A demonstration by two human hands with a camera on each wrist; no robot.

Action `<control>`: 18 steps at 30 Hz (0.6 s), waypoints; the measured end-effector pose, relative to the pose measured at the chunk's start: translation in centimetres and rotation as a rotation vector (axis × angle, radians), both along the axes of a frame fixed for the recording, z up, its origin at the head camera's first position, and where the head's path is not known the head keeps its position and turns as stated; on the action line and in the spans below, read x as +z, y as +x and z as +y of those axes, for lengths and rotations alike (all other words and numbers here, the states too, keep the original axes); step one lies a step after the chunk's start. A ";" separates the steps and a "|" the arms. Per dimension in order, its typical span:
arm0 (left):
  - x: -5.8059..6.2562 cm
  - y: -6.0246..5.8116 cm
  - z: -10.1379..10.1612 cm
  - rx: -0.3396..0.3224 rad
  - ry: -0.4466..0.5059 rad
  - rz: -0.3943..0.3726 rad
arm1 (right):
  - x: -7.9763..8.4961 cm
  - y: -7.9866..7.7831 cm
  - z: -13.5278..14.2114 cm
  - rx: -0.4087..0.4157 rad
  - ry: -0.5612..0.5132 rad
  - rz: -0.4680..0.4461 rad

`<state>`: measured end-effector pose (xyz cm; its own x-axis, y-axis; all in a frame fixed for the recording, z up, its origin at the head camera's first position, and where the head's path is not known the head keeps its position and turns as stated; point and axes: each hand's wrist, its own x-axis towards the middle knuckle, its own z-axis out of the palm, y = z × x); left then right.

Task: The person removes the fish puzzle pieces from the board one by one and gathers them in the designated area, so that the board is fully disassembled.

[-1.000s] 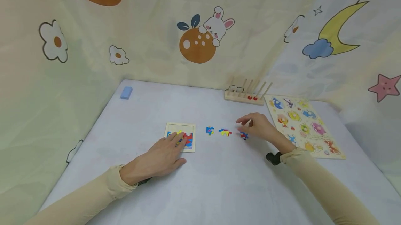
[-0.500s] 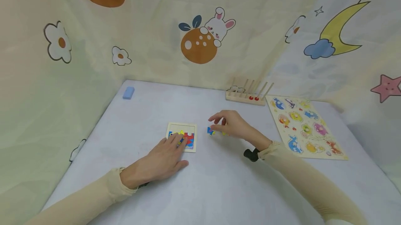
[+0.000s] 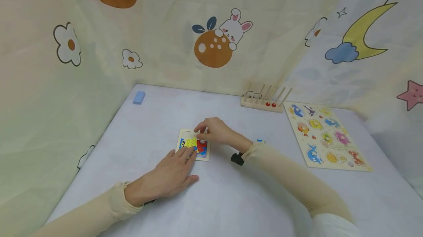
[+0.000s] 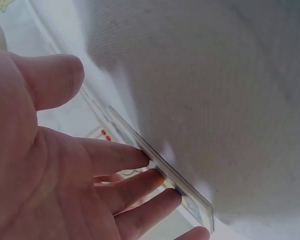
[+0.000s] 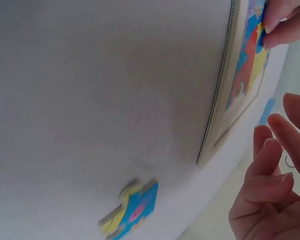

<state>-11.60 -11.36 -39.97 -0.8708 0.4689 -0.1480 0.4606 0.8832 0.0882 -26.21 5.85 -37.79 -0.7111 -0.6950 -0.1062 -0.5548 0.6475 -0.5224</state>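
Observation:
A small square jigsaw puzzle in a pale wooden tray (image 3: 181, 133) lies on the table, its lower part filled with red, yellow and blue pieces. My left hand (image 3: 166, 176) rests its fingertips on the lower pieces, thumb out to the side. Over the tray's upper right part hovers my right hand (image 3: 216, 130), fingers bent and thumb apart from them. The right wrist view shows nothing between those fingers. There a loose blue and yellow puzzle piece (image 5: 137, 210) with a pink spot lies beside the tray. Another loose piece (image 3: 261, 141) peeks out past my right sleeve.
A wooden peg counting rack (image 3: 262, 105) with red beads stands at the back. To the right lies a large animal peg puzzle board (image 3: 308, 161). A light blue block (image 3: 139, 97) sits at the back left. Printed fabric hangs behind the table.
My right hand has swept left, from beside the rightmost loose piece, past the others, to over the tray. My left hand keeps its fingers on the puzzle. The head view has shifted slightly.

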 end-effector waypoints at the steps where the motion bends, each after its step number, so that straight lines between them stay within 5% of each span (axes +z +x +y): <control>1: 0.0 0.0 0.0 -0.003 -0.002 0.001 | -0.1 0.0 -0.5 -0.002 0.009 -0.008; 18: 0.1 0.4 0.0 -0.047 -0.007 0.090 | -0.7 -0.2 -4.5 0.056 0.101 -0.048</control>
